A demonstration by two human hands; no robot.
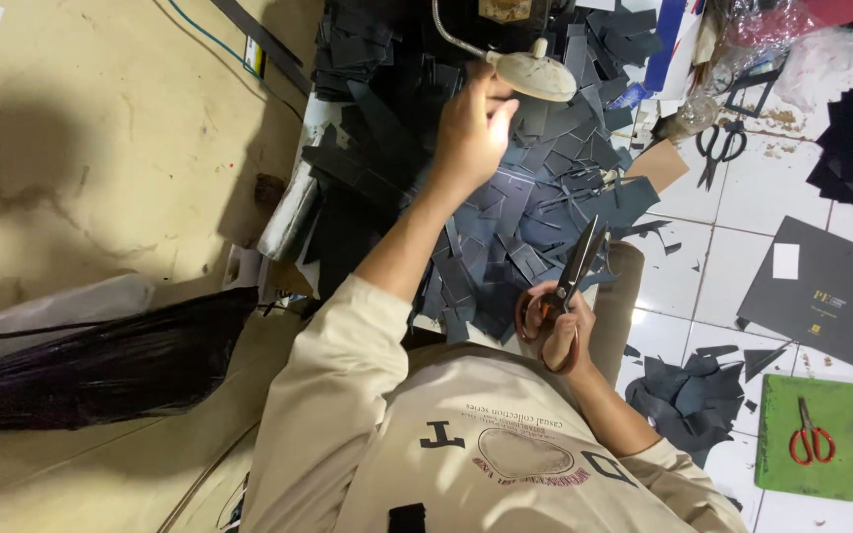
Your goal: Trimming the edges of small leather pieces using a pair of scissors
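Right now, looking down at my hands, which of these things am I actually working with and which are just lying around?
In use:
left hand on the dark cut pieces
right hand holding large brown-handled scissors
lamp just above the left hand

Lying about:
red-handled scissors on green mat
black scissors
dark folder
black plastic bag

A small cutting workshop, by the heap of dark grey offcut pieces on the white tiled floor; black-handled scissors; red-handled scissors on a green mat; a bent-neck work lamp.
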